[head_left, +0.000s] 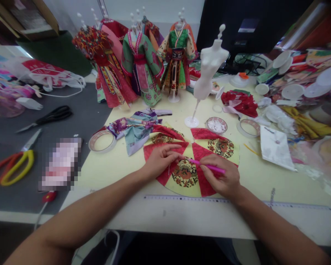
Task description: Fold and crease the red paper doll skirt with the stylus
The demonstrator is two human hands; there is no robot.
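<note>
The right hand (226,177) holds a pink pen (218,169) over red-and-yellow cloth (185,176) on the counter (267,180); at its nine o'clock, the left hand (159,159) touches the cloth, whether pinching I cannot tell.

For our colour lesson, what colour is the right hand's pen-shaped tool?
Pink; the tool shows best in the head view.

Soft, slightly dim indoor light spreads evenly over a pale yellow tabletop (96,173) and a white dress form (211,70), casting only faint shadows, while the space below the table's edge sinks to near black. A red-and-yellow patchwork panel (185,176) at center reads fairly clear; wide-angle distortion and blur smear the mustard-yellow cloth (311,123) at right. Coarse pixelation masks a flat pink object (60,163) at left.
</note>
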